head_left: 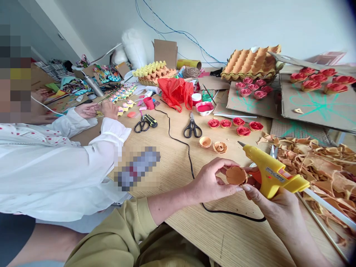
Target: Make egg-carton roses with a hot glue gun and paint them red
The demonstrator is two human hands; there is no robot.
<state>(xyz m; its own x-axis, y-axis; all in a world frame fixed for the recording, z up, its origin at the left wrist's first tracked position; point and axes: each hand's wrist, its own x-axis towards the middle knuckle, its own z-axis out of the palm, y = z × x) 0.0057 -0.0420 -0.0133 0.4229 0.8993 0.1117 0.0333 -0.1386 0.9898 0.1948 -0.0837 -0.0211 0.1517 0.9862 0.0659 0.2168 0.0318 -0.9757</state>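
Observation:
My left hand [215,180] is closed on the side of an orange-brown paper-pulp flower cup [236,175]. A yellow hot glue gun [268,171] rests in my right hand [274,205], its dark nozzle pointing up and left and a white glue stick [328,207] out of its back. My right thumb tip reaches the cup's lower right edge; some right fingers are hidden behind the gun. Just beyond my hands sit a plain cup [205,142] and a rolled unpainted flower [220,147].
Brown pulp scraps [319,174] heap at the right. Black scissors [192,128], red-painted flowers [243,131] and a bowl of red paint [204,108] lie farther back. A black cord [191,159] crosses the table. At left, another person's hands [108,109] work over yellow carton pieces.

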